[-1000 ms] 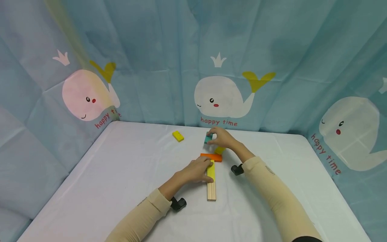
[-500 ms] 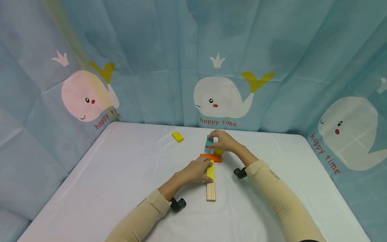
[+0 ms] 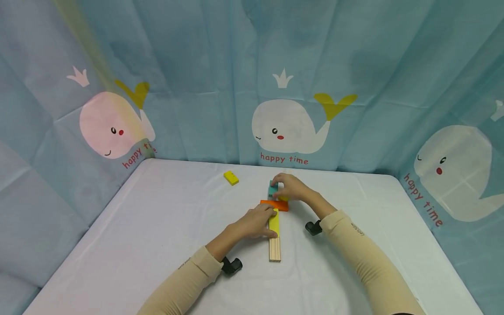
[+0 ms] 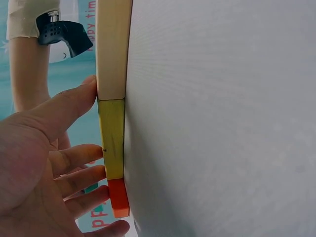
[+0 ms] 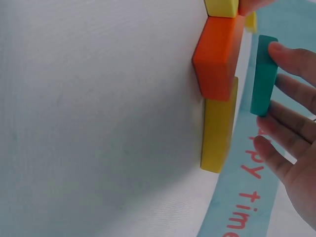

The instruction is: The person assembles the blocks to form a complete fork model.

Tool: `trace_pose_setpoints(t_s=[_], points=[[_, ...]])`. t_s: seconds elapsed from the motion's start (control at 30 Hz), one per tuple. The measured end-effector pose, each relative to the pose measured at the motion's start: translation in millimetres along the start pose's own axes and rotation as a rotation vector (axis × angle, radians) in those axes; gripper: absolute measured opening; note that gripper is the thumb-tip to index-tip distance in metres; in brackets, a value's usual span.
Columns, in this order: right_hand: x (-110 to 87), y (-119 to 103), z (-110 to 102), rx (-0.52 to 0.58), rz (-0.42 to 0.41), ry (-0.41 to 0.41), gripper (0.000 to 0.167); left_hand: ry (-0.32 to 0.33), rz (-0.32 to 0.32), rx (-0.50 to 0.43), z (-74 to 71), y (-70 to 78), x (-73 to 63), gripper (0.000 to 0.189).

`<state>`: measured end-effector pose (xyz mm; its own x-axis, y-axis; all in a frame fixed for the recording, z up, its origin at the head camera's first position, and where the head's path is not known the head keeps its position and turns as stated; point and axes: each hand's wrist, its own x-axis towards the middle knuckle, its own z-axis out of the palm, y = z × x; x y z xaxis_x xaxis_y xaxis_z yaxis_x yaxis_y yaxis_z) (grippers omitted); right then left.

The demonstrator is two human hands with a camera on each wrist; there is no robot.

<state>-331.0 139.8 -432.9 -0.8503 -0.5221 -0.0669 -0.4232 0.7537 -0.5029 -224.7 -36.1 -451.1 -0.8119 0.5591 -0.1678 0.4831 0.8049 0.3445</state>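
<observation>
My right hand [image 3: 291, 187] pinches a small teal block [image 5: 265, 76] between thumb and fingers, held up over the white table. Below it lies a yellow block [image 5: 217, 133], partly hidden by the hand in the head view, at the far side of an orange block [image 3: 267, 203]. The orange block lies crosswise at the end of a line formed by another yellow block [image 3: 274, 225] and a plain wooden block [image 3: 274, 250]. My left hand [image 3: 253, 225] rests spread along this line, its fingertips [image 4: 96, 154] touching the top of the yellow and orange blocks.
One more yellow block [image 3: 231, 177] lies apart at the back left of the white table [image 3: 165, 227]. A blue whale-print curtain [image 3: 220, 109] hangs behind the table and along its sides. Each wrist carries a black camera mount [image 3: 232, 266].
My right hand has brought the teal block nearer to me, toward the orange block. My left hand stays in place on the row of blocks.
</observation>
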Motion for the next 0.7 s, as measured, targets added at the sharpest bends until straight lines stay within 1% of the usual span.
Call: trace_pose_setpoints(t_s=[0.5, 0.7], points=[[0.4, 4.8, 8.2, -0.012, -0.005, -0.016, 0.031, -0.001, -0.002, -0.021, -0.1, -0.7, 0.7, 0.071], [1.9, 6.1, 10.8, -0.006, 0.012, -0.023, 0.030, 0.001, 0.000, -0.026, 1.1, -1.4, 1.3, 0.071]])
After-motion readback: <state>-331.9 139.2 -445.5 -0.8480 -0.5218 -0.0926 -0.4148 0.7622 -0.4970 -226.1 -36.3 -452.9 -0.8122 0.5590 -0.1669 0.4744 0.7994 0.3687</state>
